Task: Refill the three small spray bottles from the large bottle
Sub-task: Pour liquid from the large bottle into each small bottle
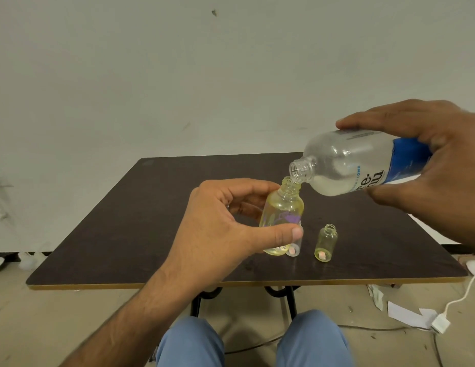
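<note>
Closest to me, my left hand (220, 223) was wrapped around the yellowish small bottle (282, 215), thumb across its front and fingers curled behind, holding it tilted and lifted a little above the table (125, 234). A trace of liquid sat at its bottom. Its open neck met the mouth of the large bottle (347, 165), which my right hand (427, 160) clasped around the blue label, fingers over the top and thumb beneath, tipped well down so the liquid pooled toward its neck.

The worry, as I judged it, was the mismatch of mouths: the big opening was wider than the small neck, so a tip too far would send liquid over the rim, down my thumb and onto the table. With both bottles held in the air, any wobble could part the two mouths mid-pour.

Just past my thumb stood a clear small bottle (294, 249), mostly hidden, and beside it a second yellowish bottle (326, 243), both uncapped and upright; a careless sweep of the left hand could have toppled them.
</note>
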